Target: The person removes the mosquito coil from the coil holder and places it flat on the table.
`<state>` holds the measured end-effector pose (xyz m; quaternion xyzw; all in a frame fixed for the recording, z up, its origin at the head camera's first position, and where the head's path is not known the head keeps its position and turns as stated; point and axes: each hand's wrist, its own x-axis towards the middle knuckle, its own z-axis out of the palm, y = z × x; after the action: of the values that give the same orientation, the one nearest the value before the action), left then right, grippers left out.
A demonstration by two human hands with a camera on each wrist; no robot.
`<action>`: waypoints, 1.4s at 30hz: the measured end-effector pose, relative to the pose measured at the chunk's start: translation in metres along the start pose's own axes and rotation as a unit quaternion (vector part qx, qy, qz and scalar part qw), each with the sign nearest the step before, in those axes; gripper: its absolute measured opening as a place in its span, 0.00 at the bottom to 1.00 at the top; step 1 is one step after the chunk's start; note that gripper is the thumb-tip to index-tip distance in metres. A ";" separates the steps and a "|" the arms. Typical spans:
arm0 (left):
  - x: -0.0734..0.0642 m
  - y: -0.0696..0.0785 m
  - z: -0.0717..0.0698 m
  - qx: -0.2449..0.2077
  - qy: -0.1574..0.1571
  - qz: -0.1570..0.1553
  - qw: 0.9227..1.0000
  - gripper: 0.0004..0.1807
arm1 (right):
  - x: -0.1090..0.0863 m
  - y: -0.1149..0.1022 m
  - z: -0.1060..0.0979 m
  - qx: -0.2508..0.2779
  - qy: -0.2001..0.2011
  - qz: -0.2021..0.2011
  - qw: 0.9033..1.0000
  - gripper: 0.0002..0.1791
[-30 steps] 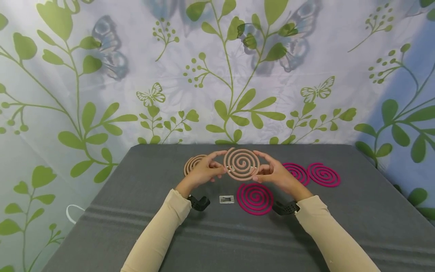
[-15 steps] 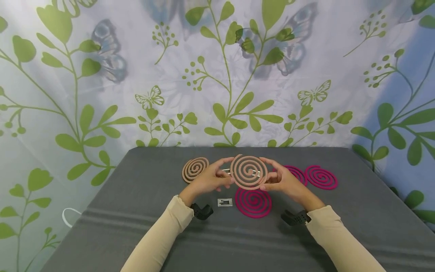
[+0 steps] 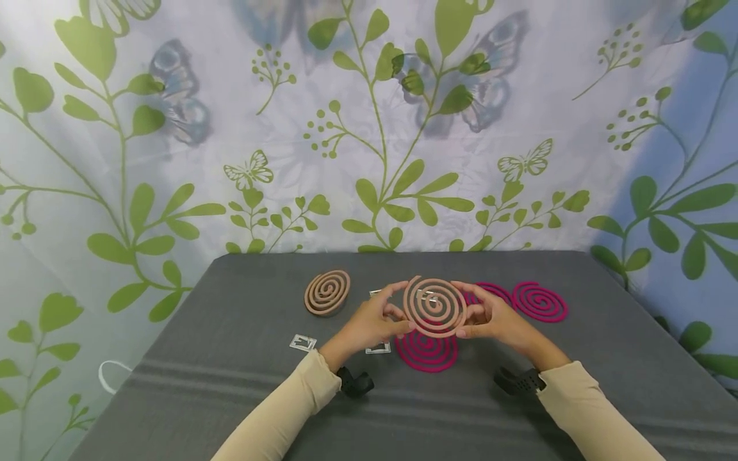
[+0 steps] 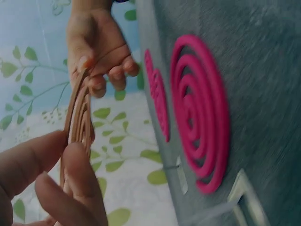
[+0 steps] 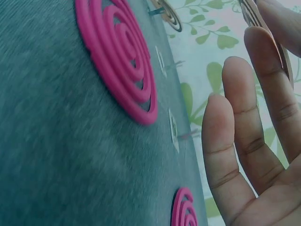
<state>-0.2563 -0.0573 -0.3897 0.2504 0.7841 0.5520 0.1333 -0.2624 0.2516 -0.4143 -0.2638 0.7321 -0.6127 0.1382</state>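
Observation:
Both hands hold a tan mosquito coil [image 3: 435,306] up above the table, its flat spiral facing the head camera. My left hand [image 3: 369,323] pinches its left edge between thumb and fingers. On the opposite edge, the thumb and index finger of my right hand [image 3: 498,320] pinch it; the other fingers stand free in the right wrist view. The left wrist view shows the coil [image 4: 77,113] nearly edge-on. Below lies a pink mosquito coil [image 3: 426,352], partly hidden by the held one. A metal coil stand [image 3: 377,349] is partly covered by my left hand.
A second tan coil [image 3: 327,292] sits at the back left, seemingly raised. Another metal stand [image 3: 302,342] lies left of my forearm. Two more pink coils, one [image 3: 540,301] fully visible, lie behind my right hand on the grey table [image 3: 432,410]. A patterned curtain [image 3: 369,128] hangs behind.
The held coil and both hands have moved right and lower in the head view. The tan coil on the table and the left metal stand have come into full sight. The head view shifted slightly.

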 end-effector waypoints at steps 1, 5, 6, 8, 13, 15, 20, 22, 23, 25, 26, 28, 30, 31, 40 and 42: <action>0.000 -0.001 0.004 0.000 0.002 0.000 1.000 0.43 | -0.002 0.001 -0.001 -0.001 -0.004 -0.003 1.000 0.53; -0.001 -0.003 0.017 0.008 0.008 0.003 1.000 0.42 | -0.011 0.008 -0.007 -0.008 -0.016 -0.015 1.000 0.52; 0.000 -0.003 0.020 0.010 0.009 0.004 1.000 0.42 | -0.013 0.009 -0.008 -0.010 -0.018 -0.019 1.000 0.52; 0.000 -0.003 0.026 0.014 0.010 0.002 1.000 0.42 | -0.017 0.011 -0.011 -0.010 -0.021 -0.023 0.999 0.52; 0.004 -0.002 0.035 0.019 0.005 -0.013 1.000 0.43 | -0.027 0.012 -0.020 -0.007 -0.032 -0.011 0.999 0.49; 0.005 -0.003 0.039 0.019 0.002 -0.019 1.000 0.42 | -0.032 0.012 -0.024 -0.007 -0.034 0.002 0.999 0.47; 0.009 -0.005 0.049 0.029 -0.006 -0.028 0.999 0.42 | -0.042 0.015 -0.033 -0.011 -0.034 0.028 0.999 0.46; 0.011 -0.004 0.053 0.032 -0.010 -0.030 0.999 0.43 | -0.046 0.017 -0.037 -0.015 -0.034 0.033 0.999 0.45; 0.012 -0.004 0.055 0.034 -0.013 -0.032 0.999 0.43 | -0.048 0.018 -0.039 -0.016 -0.034 0.034 0.999 0.44; 0.015 -0.003 0.058 0.035 -0.019 -0.033 0.999 0.43 | -0.051 0.019 -0.043 -0.018 -0.036 0.036 0.999 0.43; 0.016 -0.002 0.060 0.035 -0.021 -0.035 0.999 0.43 | -0.052 0.020 -0.045 -0.019 -0.036 0.037 0.998 0.42; 0.018 -0.002 0.063 0.030 -0.027 -0.039 0.998 0.44 | -0.055 0.021 -0.049 -0.017 -0.039 0.039 0.998 0.41; 0.020 -0.001 0.067 0.023 -0.030 -0.043 0.998 0.44 | -0.057 0.022 -0.053 -0.014 -0.041 0.041 0.998 0.40; 0.021 0.000 0.069 0.020 -0.032 -0.046 0.998 0.44 | -0.058 0.022 -0.055 -0.013 -0.043 0.040 0.998 0.39; 0.033 0.003 0.083 -0.009 -0.059 -0.065 0.996 0.45 | -0.069 0.026 -0.074 -0.013 -0.052 0.033 0.998 0.39; 0.034 0.003 0.085 -0.008 -0.063 -0.072 0.995 0.46 | -0.071 0.027 -0.076 -0.011 -0.052 0.030 0.998 0.39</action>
<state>-0.2435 0.0295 -0.4148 0.2262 0.7861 0.5301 0.2235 -0.2501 0.3571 -0.4334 -0.2744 0.7382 -0.5858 0.1916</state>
